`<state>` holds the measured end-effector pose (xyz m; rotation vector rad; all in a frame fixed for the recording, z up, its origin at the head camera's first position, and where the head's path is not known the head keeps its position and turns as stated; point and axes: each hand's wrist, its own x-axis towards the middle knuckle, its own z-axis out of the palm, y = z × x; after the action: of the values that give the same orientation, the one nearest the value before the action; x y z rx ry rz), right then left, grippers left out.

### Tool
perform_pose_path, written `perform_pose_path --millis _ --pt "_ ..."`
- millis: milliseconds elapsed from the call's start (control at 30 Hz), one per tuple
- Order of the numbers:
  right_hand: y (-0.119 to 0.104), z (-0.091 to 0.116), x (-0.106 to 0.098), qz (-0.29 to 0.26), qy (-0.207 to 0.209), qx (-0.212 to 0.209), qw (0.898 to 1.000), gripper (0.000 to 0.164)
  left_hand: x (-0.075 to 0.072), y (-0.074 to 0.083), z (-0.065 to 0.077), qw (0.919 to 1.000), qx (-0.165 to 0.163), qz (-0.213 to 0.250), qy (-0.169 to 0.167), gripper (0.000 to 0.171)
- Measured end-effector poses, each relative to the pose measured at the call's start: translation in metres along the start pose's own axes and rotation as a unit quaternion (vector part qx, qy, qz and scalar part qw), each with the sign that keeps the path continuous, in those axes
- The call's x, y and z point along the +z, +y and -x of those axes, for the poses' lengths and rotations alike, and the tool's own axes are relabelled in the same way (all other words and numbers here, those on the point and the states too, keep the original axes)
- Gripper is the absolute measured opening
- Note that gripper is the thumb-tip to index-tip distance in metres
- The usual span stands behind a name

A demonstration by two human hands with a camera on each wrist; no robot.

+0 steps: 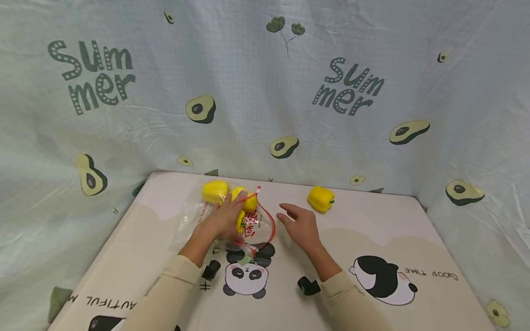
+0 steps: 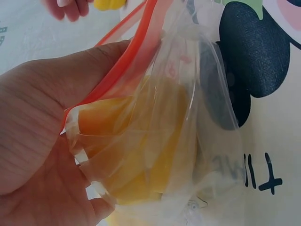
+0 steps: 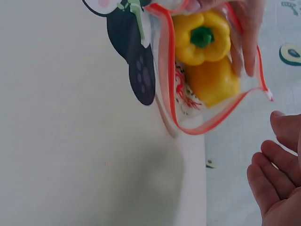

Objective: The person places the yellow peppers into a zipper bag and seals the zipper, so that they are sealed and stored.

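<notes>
A clear zip bag [image 1: 264,230] with a red-edged mouth lies on the table, several yellow bell peppers [image 1: 215,191] inside. The mouth gapes toward the right; in the right wrist view a bell pepper [image 3: 203,52] shows its green stem there. My left hand [image 1: 227,219] grips the bag near its mouth, fingers spread over the peppers and thumb at the red edge [image 2: 130,52]. To the right, my right hand [image 1: 300,225] hovers apart from the bag with loosely bent fingers and holds nothing. One loose bell pepper [image 1: 320,199] sits behind the right hand.
The table's cloth [image 1: 281,303] carries panda prints and lettering. A hanging curtain [image 1: 248,73] with avocado prints closes off the back and sides. Dark devices sit at the left wrist [image 1: 211,270] and right wrist [image 1: 308,286].
</notes>
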<state>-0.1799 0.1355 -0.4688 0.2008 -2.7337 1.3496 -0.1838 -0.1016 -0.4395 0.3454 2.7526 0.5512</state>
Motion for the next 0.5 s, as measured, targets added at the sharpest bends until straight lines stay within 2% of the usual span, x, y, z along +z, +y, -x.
perform_pose_path --millis 133,333,500 --pt "0.001 0.004 0.007 -0.029 -0.022 -0.011 0.999 0.033 0.000 -0.002 0.000 1.0000 -0.002 -0.002 0.000 0.121" --pt "-0.009 0.010 0.042 -0.045 -0.102 -0.021 0.994 0.038 -0.001 -0.002 0.001 1.0000 -0.007 -0.001 0.002 0.121" --pt "-0.011 0.005 0.065 -0.056 -0.121 -0.021 0.991 0.046 -0.001 0.000 0.000 1.0000 -0.008 -0.001 -0.001 0.121"
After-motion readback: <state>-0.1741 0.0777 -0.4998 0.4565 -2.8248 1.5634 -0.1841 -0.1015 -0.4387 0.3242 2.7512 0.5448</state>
